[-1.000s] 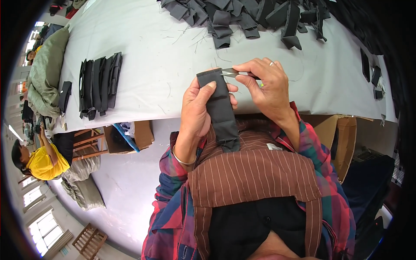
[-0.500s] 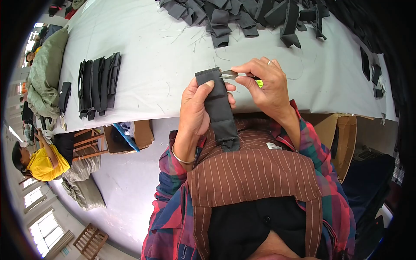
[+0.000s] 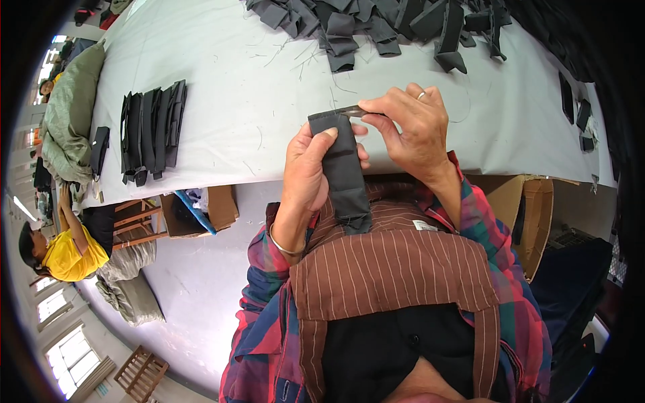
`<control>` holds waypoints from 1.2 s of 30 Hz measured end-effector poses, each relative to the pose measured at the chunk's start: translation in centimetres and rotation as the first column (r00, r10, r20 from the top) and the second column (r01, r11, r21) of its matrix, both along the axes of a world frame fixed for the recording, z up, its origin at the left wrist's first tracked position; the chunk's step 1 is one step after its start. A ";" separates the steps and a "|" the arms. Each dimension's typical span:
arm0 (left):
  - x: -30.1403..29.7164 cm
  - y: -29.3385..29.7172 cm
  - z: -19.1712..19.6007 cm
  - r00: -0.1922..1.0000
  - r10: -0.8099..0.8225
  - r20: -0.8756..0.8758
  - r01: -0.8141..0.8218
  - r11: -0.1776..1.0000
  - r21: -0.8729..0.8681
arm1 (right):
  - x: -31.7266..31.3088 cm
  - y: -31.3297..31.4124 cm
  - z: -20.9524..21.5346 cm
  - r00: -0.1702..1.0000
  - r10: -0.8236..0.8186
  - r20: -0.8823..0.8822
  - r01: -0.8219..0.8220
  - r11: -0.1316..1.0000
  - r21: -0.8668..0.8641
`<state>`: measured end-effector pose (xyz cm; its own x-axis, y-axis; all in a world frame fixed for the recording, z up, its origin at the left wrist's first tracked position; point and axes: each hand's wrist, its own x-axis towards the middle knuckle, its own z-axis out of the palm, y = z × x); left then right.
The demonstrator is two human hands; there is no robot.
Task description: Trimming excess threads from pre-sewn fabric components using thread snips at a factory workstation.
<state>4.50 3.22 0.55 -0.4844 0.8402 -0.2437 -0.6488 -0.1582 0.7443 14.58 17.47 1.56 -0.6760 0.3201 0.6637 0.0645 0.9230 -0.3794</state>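
Observation:
My left hand grips a dark grey fabric strip, thumb on its front and fingers behind it. The strip hangs down over my apron, its folded top end upright before me. In my right hand is a pair of thread snips, pinched between thumb and fingers. The blades lie along the top right corner of the strip; whether they are closed I cannot make out. Most of the snips' handle is hidden behind my fingers.
On the white-covered table a heap of dark fabric pieces lies at the far side. A row of folded black strips is at the left. Loose threads are scattered between. A person in yellow works at far left.
My left hand and the strip have shifted slightly right and down. The snips have swung flatter, their tip now at the strip's top edge, and the bright yellow-green patch by them is hidden.

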 end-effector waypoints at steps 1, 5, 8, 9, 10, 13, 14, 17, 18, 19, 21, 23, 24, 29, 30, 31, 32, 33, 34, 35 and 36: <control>0.0 0.1 0.1 1.000 0.014 0.004 -0.014 1.000 -0.003 | 0.1 0.0 0.1 1.000 0.008 0.004 -0.008 1.000 -0.002; 0.0 0.0 0.0 1.000 0.023 0.010 -0.023 1.000 0.001 | 0.1 0.0 -0.2 1.000 0.010 0.009 -0.010 1.000 -0.009; 0.0 -0.1 -0.1 0.999 0.029 0.028 -0.029 0.999 0.012 | 0.1 0.0 -0.3 1.000 0.029 0.000 -0.029 0.999 -0.031; -0.1 -0.1 -0.1 0.999 0.029 0.028 -0.030 0.999 0.012 | 0.1 0.0 -0.2 0.999 0.035 0.005 -0.034 0.999 -0.038; -0.1 -0.2 -0.2 0.999 0.021 0.029 -0.022 1.000 0.018 | 0.1 0.1 -0.2 0.999 0.040 0.010 -0.040 0.998 -0.044; -0.1 -0.2 -0.2 0.999 0.015 0.031 -0.016 1.000 0.021 | 0.1 0.1 -0.1 0.998 0.053 0.020 -0.051 0.997 -0.065; -0.1 -0.2 -0.2 0.999 0.019 0.033 -0.019 1.000 0.019 | 0.1 0.1 -0.2 0.998 0.052 0.020 -0.051 0.997 -0.065; -0.1 -0.3 -0.3 1.000 0.003 0.024 -0.002 1.000 -0.010 | -0.1 0.8 -0.9 0.998 0.055 0.027 -0.053 0.997 -0.047; 0.0 -0.3 -0.2 1.000 0.002 0.024 -0.001 1.000 -0.012 | -0.3 1.5 -1.4 0.999 -0.036 0.030 0.038 0.998 -0.054; 0.2 -0.4 0.1 0.998 -0.023 0.059 0.022 1.000 0.014 | -0.3 2.0 -1.6 0.991 -0.126 0.034 0.128 0.990 -0.061; 0.2 -0.4 0.3 0.995 -0.042 0.092 0.038 0.999 0.038 | 0.5 2.8 -1.4 0.985 -0.164 0.046 0.171 0.944 -0.282; -0.1 -0.3 0.2 0.998 0.024 0.062 -0.027 0.999 0.038 | 0.6 2.4 -0.9 0.979 -0.191 0.069 0.199 0.849 -0.490; -0.3 -0.3 0.0 0.998 0.019 0.065 -0.022 0.999 0.034 | 0.9 1.4 -0.5 0.998 -0.034 0.058 0.060 0.848 -0.526; -0.3 0.0 -1.3 0.991 0.067 0.117 -0.068 0.998 0.008 | 0.8 -2.5 -2.2 0.953 0.271 0.133 -0.195 0.889 -0.414; -0.6 0.1 -1.8 0.993 0.053 0.110 -0.056 0.998 0.028 | 0.4 -2.2 -2.3 0.954 0.269 0.131 -0.194 0.888 -0.417; -0.6 -0.1 -1.9 0.993 0.051 0.108 -0.054 0.998 0.025 | -0.2 -1.6 -2.6 0.961 0.239 0.139 -0.184 0.928 -0.325; -0.5 -0.3 -1.8 0.980 0.041 0.193 -0.054 0.997 0.063 | -0.8 -1.1 -2.7 0.968 0.208 0.143 -0.171 0.958 -0.230; -0.3 -0.3 -1.4 0.961 0.029 0.277 -0.059 0.993 0.103 | -1.4 -0.8 -2.8 0.968 0.206 0.143 -0.170 0.958 -0.231; -0.1 0.0 -0.8 0.962 0.037 0.271 -0.057 0.996 0.066 | -2.2 -0.7 -2.7 0.972 0.198 0.130 -0.112 0.866 -0.487; 0.0 0.2 -0.8 0.962 0.034 0.272 -0.054 0.996 0.066 | -3.0 -0.5 -2.6 0.975 0.187 0.120 -0.049 0.707 -0.706; 0.2 0.3 -0.9 0.986 0.037 0.161 -0.040 0.999 0.015 | -3.5 -0.2 -2.2 0.971 0.181 0.157 -0.012 0.692 -0.722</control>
<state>4.69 3.49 -0.32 -0.4725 0.8266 -0.3058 -0.7529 -0.1982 0.6276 11.07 17.27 -0.65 -0.8190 0.5631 0.1102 0.1420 0.3850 -0.9119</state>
